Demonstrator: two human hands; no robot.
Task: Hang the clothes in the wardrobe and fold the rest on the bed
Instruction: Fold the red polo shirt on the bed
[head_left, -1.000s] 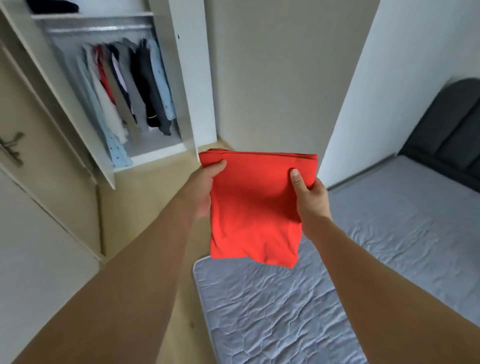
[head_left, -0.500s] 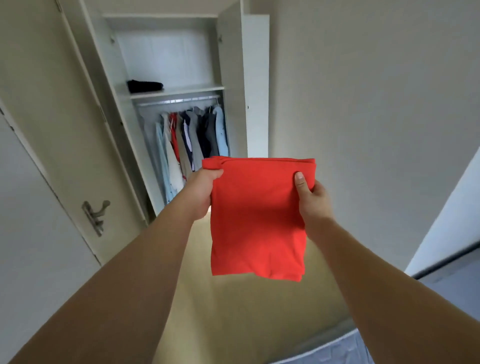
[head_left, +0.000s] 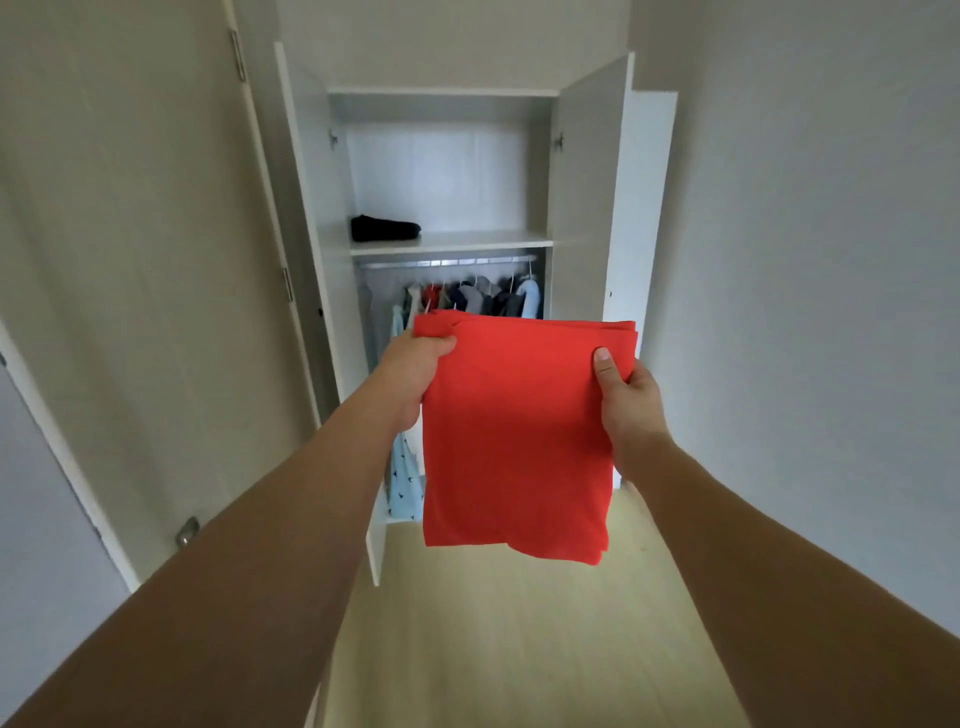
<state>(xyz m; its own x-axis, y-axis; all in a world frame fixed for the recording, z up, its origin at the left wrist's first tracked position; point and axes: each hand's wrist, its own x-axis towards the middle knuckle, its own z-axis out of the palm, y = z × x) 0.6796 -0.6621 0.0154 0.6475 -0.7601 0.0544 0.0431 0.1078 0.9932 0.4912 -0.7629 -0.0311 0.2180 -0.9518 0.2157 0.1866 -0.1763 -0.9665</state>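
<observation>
Folded red cloth (head_left: 514, 441) is hanging in mid-air in front of the open wardrobe (head_left: 447, 171), w/ both hands gripping its top corners: left hand (head_left: 413, 371) fingers are curling round the left edge, right hand (head_left: 631, 400) is pinching the right edge, thumb on front. Behind it, shirts (head_left: 467, 299) are hanging on the rail (head_left: 447, 262); a dark folded item (head_left: 384, 228) is sitting on the shelf (head_left: 467, 241) above. Wood floor (head_left: 519, 649) is showing below.

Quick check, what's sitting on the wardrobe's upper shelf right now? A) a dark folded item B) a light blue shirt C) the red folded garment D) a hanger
A: a dark folded item lies on the wardrobe shelf, left of centre; the red folded garment hangs in the grip of the left hand and right hand.
</observation>
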